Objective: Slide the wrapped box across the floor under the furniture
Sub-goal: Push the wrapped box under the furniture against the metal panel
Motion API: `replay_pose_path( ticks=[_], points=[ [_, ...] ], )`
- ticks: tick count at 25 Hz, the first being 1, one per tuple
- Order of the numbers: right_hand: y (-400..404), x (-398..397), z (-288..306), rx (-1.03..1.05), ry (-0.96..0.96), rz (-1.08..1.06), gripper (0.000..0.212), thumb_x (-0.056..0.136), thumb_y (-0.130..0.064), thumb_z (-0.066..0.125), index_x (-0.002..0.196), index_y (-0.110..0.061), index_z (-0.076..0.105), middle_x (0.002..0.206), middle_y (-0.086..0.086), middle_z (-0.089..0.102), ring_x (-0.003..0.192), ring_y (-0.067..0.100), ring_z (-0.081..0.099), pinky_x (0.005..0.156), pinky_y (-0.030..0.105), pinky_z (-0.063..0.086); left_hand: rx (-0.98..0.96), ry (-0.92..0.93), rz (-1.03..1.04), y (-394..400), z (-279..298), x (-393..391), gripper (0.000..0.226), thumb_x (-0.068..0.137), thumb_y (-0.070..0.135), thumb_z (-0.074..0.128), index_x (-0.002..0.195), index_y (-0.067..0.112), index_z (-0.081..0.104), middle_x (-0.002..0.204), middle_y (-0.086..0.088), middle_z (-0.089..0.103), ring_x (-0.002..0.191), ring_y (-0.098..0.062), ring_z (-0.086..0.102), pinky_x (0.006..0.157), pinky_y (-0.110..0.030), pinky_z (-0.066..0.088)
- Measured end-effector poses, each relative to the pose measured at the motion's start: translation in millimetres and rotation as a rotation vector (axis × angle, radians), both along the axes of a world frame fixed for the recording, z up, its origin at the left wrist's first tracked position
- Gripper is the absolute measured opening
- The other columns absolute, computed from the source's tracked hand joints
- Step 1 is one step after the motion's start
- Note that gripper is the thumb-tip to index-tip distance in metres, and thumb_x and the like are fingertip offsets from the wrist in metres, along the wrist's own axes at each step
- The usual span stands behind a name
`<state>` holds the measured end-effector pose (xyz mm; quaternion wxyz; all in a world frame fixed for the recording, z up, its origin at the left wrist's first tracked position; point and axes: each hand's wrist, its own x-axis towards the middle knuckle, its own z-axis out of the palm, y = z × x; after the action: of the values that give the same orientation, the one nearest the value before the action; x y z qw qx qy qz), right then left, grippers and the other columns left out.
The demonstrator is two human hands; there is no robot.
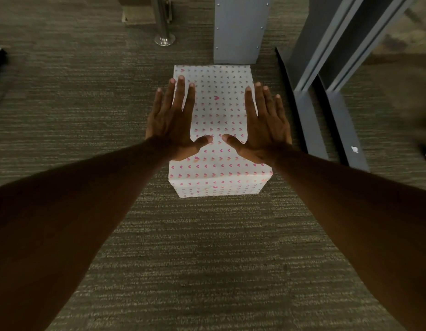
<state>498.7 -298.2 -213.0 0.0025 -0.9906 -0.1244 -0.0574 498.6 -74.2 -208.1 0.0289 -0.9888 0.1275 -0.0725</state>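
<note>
A box wrapped in white paper with small pink hearts (218, 115) lies on the grey carpet in the middle of the view. My left hand (173, 120) is spread flat, palm down, over the box's left side, fingers pointing away from me. My right hand (264, 120) is spread the same way over its right side. The two thumbs point toward each other and almost meet above the box's top. Neither hand grips anything. I cannot tell whether the palms touch the paper or hover just above it. The box's far end sits close to a grey furniture leg (239, 29).
A chrome pole with a round foot (164, 32) stands at the back left of the grey leg. Grey metal frame rails (326, 68) run along the right, with a dark strip beside the box. Striped carpet (87, 103) spreads to the left and toward me.
</note>
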Motion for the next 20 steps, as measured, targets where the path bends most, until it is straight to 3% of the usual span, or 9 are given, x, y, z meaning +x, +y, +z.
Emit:
replay_pose_path(
  ticks=[5,8,12,14,16,20],
  points=[
    [-7,0,-4,0.025,0.017,-0.011,0.114,0.080,-0.086,0.023,0.158,-0.008,-0.003,0.167,0.019,-0.003,0.154,0.035,-0.004,0.124,0.053,0.004,-0.019,0.028,0.028,-3,-4,-1,0.117,0.074,0.082,0.033,0.154,0.008,-0.008,0.163,-0.021,-0.010,0.150,-0.036,-0.009,0.122,-0.051,0.001],
    [-13,-1,-10,0.103,0.065,-0.027,0.114,0.079,-0.084,0.029,0.157,-0.008,-0.005,0.166,0.019,-0.004,0.154,0.036,-0.003,0.124,0.051,0.008,-0.081,0.063,0.061,1,-12,-6,0.117,0.074,0.078,0.045,0.154,0.008,-0.003,0.164,-0.021,-0.004,0.151,-0.037,-0.003,0.122,-0.050,0.005],
    [-23,-3,-22,0.177,0.190,-0.113,0.113,0.081,-0.080,0.041,0.157,-0.012,-0.008,0.167,0.016,-0.004,0.154,0.034,0.000,0.123,0.052,0.016,-0.240,0.162,0.200,12,-30,-9,0.109,0.070,0.066,0.065,0.151,0.010,0.017,0.156,-0.020,0.023,0.143,-0.040,0.022,0.112,-0.055,0.032],
    [-25,-3,-28,0.210,0.213,-0.156,0.106,0.085,-0.074,0.045,0.158,-0.012,0.000,0.167,0.016,0.005,0.153,0.037,0.009,0.119,0.055,0.025,-0.321,0.218,0.279,18,-42,-8,0.097,0.072,0.058,0.068,0.146,0.010,0.027,0.149,-0.019,0.031,0.138,-0.038,0.028,0.107,-0.053,0.036],
    [-25,-2,-33,0.267,0.207,-0.207,0.093,0.088,-0.066,0.049,0.156,-0.011,0.017,0.162,0.019,0.023,0.147,0.040,0.026,0.111,0.055,0.036,-0.355,0.272,0.375,26,-51,-7,0.087,0.077,0.051,0.067,0.144,0.009,0.032,0.150,-0.019,0.028,0.139,-0.039,0.026,0.106,-0.054,0.037],
    [-20,3,-41,0.445,0.243,-0.347,0.058,0.092,-0.052,0.054,0.131,-0.009,0.054,0.129,0.015,0.059,0.116,0.033,0.059,0.090,0.045,0.054,-0.470,0.356,0.510,31,-58,0,0.075,0.084,0.044,0.063,0.144,0.007,0.035,0.152,-0.020,0.029,0.138,-0.040,0.032,0.102,-0.054,0.044]
  ],
)
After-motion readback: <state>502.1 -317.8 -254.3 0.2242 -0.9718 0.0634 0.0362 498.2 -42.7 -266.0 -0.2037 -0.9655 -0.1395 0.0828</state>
